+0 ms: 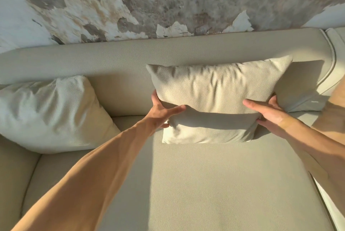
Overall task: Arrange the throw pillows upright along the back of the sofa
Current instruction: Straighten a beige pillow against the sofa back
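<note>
A cream throw pillow is being held upright on the sofa seat, its top edge leaning against the sofa back towards the right end. It is being gripped at both lower sides: the left hand is being pressed around the left edge, with the thumb laid across the front face and the fingers wrapped behind, and the right hand is being closed on the right edge in the same way. A second pillow is being left propped at the left, tilted against the back and the armrest corner, well apart from the one in hand. The step in hand is judged to be the setting and squaring of the held pillow. For this to be done well, the bottom edge is best being seated flat on the cushion and close to the backrest, so that the pillow is being supported along its whole top edge rather than at one corner. Even pressure from both sides is being called for, since a soft filling is likely to be slumping once released. The left pillow is judged to be still needing straightening.
</note>
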The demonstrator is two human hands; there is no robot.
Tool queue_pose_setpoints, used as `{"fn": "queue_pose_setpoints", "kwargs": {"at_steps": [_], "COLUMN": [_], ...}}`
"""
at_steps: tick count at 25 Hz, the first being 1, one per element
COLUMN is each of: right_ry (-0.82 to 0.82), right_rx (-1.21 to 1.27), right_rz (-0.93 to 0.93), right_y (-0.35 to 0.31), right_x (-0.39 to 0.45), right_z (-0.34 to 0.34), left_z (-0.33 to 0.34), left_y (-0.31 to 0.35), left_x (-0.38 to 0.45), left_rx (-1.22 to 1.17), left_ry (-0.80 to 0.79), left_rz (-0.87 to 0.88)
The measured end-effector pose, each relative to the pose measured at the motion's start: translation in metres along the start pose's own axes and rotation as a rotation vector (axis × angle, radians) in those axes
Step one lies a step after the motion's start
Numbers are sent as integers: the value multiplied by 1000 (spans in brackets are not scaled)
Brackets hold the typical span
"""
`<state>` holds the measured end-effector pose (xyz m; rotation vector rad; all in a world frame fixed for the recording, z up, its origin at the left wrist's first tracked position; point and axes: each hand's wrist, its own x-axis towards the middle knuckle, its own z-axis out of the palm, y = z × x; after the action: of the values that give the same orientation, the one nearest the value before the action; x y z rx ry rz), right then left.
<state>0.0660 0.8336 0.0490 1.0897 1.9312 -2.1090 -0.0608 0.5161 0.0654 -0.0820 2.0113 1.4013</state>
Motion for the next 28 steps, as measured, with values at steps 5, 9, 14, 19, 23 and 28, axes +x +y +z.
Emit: {"fn": "queue_pose_setpoints", "kwargs": {"at_steps": [5, 9, 14, 19, 23, 28], "right_ry": [159, 198, 378, 338, 255, 148], "right_rx": [-153, -203, -187, -295, -319, -314], "right_rz": [-2, -61, -195, -194, -55, -13], "right_y": [3, 6, -44, -70, -64, -47], "right_x": [9, 0, -24, -49, -52, -22], "right_z": [11, 10, 0, 4, 5, -13], "left_z": [5, -2, -24, -42, -27, 14], "left_y": [7, 9, 44, 72, 60, 41], "left_x": [10, 9, -5, -13, -26, -21], "left_rx": [94, 178, 37, 107, 62, -12], "left_ry": [92, 123, 223, 178, 114, 154], "left_rz": [-20, -13, 214, 188, 85, 16]}}
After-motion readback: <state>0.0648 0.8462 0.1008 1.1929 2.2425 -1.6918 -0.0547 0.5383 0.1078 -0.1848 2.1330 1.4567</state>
